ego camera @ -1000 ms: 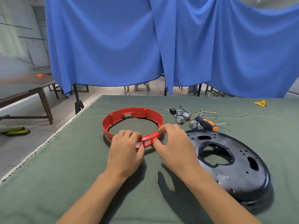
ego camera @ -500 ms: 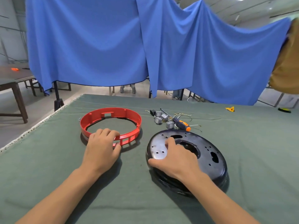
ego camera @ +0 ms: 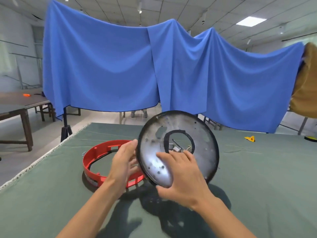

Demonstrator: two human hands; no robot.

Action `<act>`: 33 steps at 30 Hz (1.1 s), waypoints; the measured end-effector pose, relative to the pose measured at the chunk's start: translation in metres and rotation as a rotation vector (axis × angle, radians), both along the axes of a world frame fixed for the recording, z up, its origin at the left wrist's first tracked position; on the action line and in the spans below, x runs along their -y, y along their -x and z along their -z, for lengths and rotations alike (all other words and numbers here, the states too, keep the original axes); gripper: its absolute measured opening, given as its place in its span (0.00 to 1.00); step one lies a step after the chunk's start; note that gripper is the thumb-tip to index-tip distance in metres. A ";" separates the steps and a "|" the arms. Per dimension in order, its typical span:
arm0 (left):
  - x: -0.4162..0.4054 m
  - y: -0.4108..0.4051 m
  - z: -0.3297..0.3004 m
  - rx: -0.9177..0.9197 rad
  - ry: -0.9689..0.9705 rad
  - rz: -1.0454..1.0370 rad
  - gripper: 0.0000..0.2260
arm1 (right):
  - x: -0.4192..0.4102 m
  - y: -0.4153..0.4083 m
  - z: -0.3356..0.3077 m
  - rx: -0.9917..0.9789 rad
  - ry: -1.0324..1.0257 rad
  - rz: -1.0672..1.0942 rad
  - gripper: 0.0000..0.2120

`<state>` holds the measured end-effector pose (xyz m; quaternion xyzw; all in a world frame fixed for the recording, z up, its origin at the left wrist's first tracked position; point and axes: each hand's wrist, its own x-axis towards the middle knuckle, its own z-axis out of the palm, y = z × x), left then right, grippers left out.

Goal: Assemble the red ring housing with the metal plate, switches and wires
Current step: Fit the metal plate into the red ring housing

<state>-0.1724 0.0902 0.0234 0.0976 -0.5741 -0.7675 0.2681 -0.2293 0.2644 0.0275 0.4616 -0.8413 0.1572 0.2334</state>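
Observation:
The red ring housing lies flat on the green table cloth, left of centre. Above its right side the round metal plate is raised and tilted, its silvery inner face towards me. My right hand grips the plate's lower edge, fingers spread on the face and thumb beneath. With straight fingers, my left hand touches the plate's left rim. Through the plate's centre hole show the switches and wires on the cloth behind.
A small yellow piece and a black-and-yellow object lie far right on the cloth. Tiny screws sit left of the ring. The table's left edge runs close by. Blue curtains hang behind; a wooden table stands left.
My right hand has lifted the plate off the cloth and tipped it up over the ring's right side. My left hand left the ring's front wall and rose to the plate's rim.

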 end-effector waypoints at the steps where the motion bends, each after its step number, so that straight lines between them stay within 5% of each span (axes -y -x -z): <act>1: 0.001 0.003 0.001 -0.022 -0.067 0.042 0.17 | 0.002 0.002 0.006 -0.019 -0.004 -0.014 0.35; 7: 0.004 0.008 0.010 -0.038 -0.121 0.128 0.21 | 0.011 0.019 0.029 0.013 0.064 -0.064 0.42; 14: -0.004 0.003 -0.001 0.003 -0.276 0.098 0.19 | 0.012 0.024 0.031 -0.097 0.198 -0.073 0.39; 19: -0.009 -0.002 -0.003 -0.008 -0.350 0.278 0.19 | 0.009 0.020 0.036 -0.143 0.376 -0.060 0.35; 25: -0.003 -0.013 0.003 -0.062 -0.337 0.281 0.16 | -0.009 0.022 0.032 0.157 0.783 -0.073 0.33; 33: -0.010 -0.017 0.009 -0.011 -0.178 0.346 0.14 | -0.034 0.039 0.010 0.783 1.817 -0.130 0.21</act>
